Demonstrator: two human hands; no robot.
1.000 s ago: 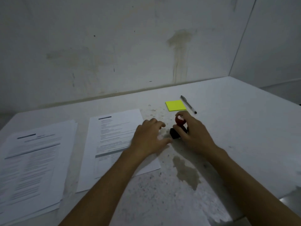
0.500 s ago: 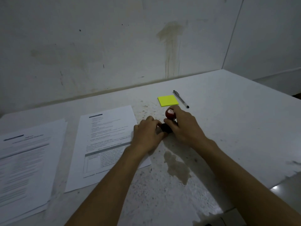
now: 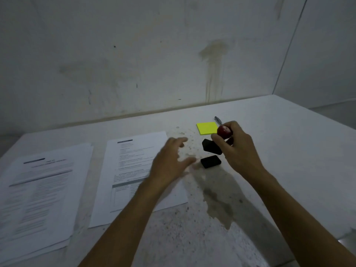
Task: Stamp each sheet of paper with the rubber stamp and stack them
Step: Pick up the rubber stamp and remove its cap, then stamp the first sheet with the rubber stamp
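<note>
Rubber stamp (image 3: 212, 145) in right hand (image 3: 237, 149), sticky notes (image 3: 207, 128) behind

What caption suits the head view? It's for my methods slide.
Right hand lifts the rubber stamp off its black cap; left hand hovers over a printed sheet.

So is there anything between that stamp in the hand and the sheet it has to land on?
Only the person's own left hand, which hovers open over the right edge of the single sheet. The stamp, held in the right hand, is lifted off its black cap; otherwise bare table lies between.
</note>
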